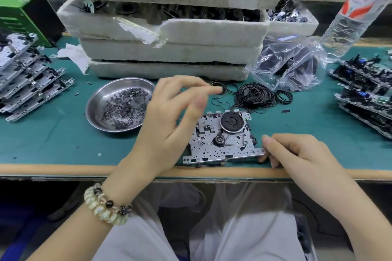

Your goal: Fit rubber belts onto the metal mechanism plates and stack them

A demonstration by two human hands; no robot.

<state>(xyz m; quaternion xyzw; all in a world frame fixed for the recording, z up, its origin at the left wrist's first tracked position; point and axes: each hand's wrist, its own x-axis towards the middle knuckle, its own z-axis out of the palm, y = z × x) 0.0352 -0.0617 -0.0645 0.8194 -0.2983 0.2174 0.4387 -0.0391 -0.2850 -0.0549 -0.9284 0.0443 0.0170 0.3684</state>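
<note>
Right hand [297, 154] pinches metal plate [233, 150] corner; steel bowl [95, 99] holds washers [125, 108].

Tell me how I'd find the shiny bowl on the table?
Start at the stack of white foam trays on the green table. Just in front sits the bowl: the only round steel dish, holding tiny dark washers.

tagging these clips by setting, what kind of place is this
Most likely a factory assembly bench: stacks of identical metal mechanism plates at the left, a loose pile of rubber belts, and a steel dish of tiny washers.
</note>
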